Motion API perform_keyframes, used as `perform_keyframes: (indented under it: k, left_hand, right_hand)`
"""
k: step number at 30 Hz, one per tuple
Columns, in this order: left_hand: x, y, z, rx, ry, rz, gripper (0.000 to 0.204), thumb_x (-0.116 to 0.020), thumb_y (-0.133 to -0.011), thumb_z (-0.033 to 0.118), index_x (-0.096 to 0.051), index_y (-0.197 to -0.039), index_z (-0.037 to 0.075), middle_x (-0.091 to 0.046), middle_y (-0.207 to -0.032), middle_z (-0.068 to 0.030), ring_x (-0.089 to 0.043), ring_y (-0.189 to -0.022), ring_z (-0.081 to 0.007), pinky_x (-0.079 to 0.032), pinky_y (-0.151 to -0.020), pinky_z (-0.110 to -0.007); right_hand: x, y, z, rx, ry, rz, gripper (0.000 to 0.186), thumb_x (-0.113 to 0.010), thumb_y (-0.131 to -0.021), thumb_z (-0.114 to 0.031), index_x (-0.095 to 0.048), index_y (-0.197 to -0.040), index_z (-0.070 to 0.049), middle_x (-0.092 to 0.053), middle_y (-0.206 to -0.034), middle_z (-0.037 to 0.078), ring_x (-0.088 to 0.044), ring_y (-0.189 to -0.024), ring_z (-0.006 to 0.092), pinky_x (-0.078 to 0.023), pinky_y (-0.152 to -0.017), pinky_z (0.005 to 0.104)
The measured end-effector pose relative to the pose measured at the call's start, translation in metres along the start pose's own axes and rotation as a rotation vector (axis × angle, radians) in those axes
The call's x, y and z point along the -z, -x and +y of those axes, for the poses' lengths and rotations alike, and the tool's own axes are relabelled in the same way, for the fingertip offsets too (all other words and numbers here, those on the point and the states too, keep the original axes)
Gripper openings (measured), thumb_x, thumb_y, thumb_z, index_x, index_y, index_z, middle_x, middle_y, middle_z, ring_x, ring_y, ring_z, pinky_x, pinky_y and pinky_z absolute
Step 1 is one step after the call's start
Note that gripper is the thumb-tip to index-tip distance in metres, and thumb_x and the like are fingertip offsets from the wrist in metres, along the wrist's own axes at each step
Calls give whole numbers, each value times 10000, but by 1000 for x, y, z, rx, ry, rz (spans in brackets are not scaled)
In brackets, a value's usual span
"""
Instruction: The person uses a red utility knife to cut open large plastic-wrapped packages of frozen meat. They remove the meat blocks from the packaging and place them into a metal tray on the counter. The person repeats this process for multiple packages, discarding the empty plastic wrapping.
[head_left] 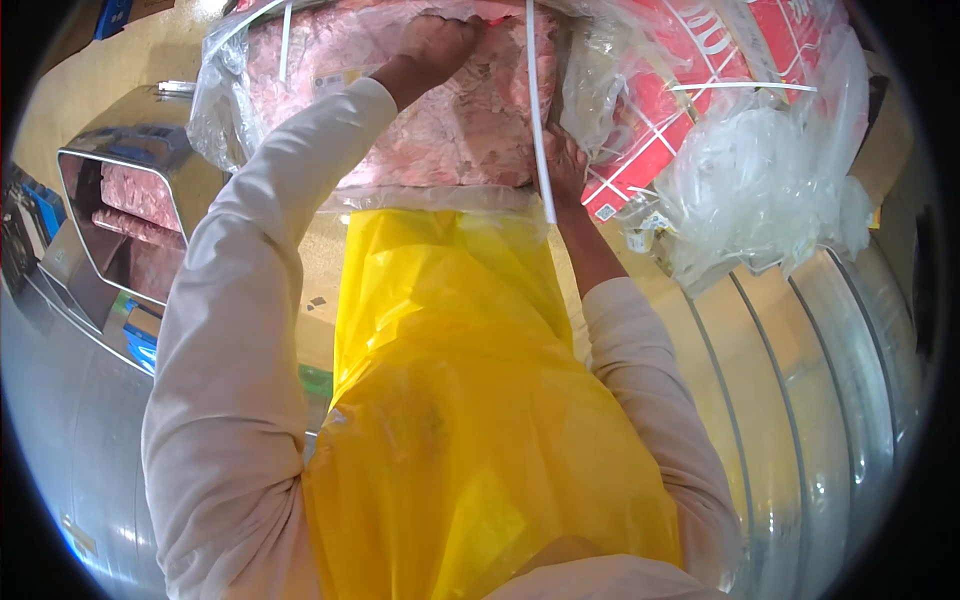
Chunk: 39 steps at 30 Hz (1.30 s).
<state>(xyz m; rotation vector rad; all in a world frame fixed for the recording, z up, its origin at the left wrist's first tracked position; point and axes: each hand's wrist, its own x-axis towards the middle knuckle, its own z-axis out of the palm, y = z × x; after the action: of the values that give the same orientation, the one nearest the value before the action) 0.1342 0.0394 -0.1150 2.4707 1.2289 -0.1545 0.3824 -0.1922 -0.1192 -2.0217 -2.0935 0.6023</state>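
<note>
A large block of pink frozen meat (440,130) in clear plastic wrap (225,95) lies in front of me at the far side. My left hand (438,48) is closed in a fist over the block's far part; a bit of red shows beside its knuckles, and what it grips is hidden. At the block's near right corner, my right hand (566,165) has its fingers curled by the wrap, with its hold unclear. Beside that hand, a white strap (537,100) runs down over the block's right side. A second white strap (286,45) crosses the upper left.
To the left stands a shiny metal bin (120,165) with pink meat blocks inside. At the right are red printed packaging (650,130) and a heap of crumpled clear plastic (765,180). Ridged metal panels (790,370) lie lower right. A yellow apron (450,400) covers my front.
</note>
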Motion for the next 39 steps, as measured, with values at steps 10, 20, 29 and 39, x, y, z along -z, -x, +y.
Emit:
perform_keyframes:
  k: [10,20,29,39]
  left_hand:
    - [32,-17,-1,-212,-91,44,167,-592,-944,175,-657,-1078,98,-741,-853,-127,-742,-741,-296,-577,-637,-409]
    - [42,-5,22,552,764,-264,180,-559,-978,232,-618,-1021,67,-712,-799,-191,-731,-703,-327,-561,-543,-445]
    - [16,0,15,57,-151,1,175,-582,-930,165,-693,-1041,88,-745,-863,-90,-737,-758,-268,-572,-631,-426]
    - [-18,337,-192,382,-188,-342,214,-666,-929,232,-696,-1099,106,-715,-985,-87,-681,-831,-270,-548,-737,-447]
  right_hand:
    - [-9,0,19,21,-36,-57,408,-650,-961,-350,-542,-1330,-212,-588,-1384,60,-530,-1297,325,-376,-979,530]
    - [-11,-1,17,21,-93,-21,471,-666,-935,-282,-482,-1367,-242,-556,-1421,74,-522,-1315,303,-380,-976,533]
    - [-12,-7,14,-32,66,-91,466,-616,-983,-337,-465,-1405,-212,-492,-1462,118,-494,-1338,348,-345,-1035,536]
    - [-3,-13,13,-27,67,-138,504,-647,-931,-207,-422,-1382,-225,-471,-1479,179,-461,-1381,360,-347,-1060,533]
